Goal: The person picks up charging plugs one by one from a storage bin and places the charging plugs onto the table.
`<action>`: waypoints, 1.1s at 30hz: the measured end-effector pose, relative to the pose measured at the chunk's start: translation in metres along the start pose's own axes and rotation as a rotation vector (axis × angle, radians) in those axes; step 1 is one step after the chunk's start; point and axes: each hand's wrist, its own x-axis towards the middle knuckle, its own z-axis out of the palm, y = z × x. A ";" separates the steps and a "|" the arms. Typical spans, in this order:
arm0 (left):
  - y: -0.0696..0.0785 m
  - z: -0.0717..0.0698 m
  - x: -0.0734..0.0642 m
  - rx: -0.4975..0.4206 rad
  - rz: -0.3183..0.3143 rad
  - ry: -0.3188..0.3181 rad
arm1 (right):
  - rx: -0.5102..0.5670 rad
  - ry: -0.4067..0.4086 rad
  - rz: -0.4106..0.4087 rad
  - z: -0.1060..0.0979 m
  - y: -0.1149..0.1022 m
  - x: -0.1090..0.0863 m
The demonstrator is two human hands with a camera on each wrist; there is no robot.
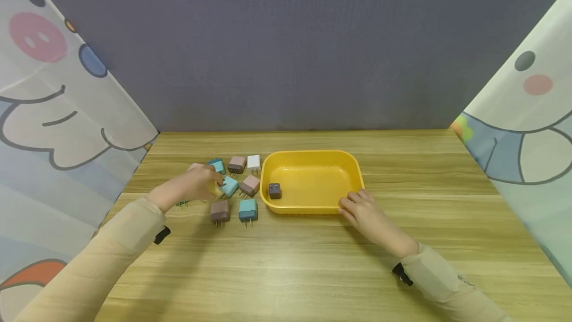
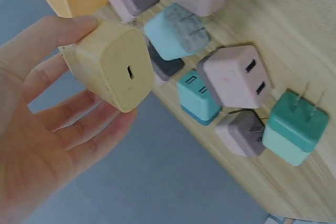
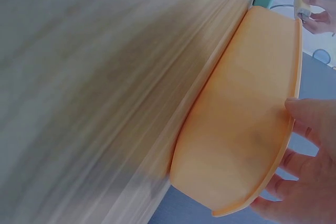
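My left hand (image 1: 196,184) pinches a pale yellow charger plug (image 2: 125,69) between thumb and fingers, raised over the other plugs at the left. Its face with a single small port shows in the left wrist view. At the right, my right hand (image 1: 364,211) grips the near right corner of a yellow plastic bin (image 1: 313,210), thumb on the outer wall and fingers over the rim. A dark charger plug (image 1: 274,191) sits inside the bin at its left end, prongs up. Part of the plug group is hidden behind my left hand.
Several charger plugs lie left of the bin, among them a white one (image 1: 253,162), a teal one (image 1: 248,210), a brown one (image 1: 220,211) and a pink-brown one (image 1: 250,185). A grey panel (image 1: 304,53) stands behind the wooden table (image 1: 286,267).
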 end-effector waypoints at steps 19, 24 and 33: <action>-0.018 0.020 -0.023 -0.018 0.026 -0.007 | -0.001 -0.016 0.018 0.003 -0.001 -0.001; -0.021 0.024 -0.028 -0.020 -0.032 -0.071 | 0.009 -0.016 0.026 0.004 -0.002 -0.001; -0.025 0.032 -0.034 -0.035 -0.045 -0.099 | 0.011 -0.024 0.037 0.002 -0.001 -0.001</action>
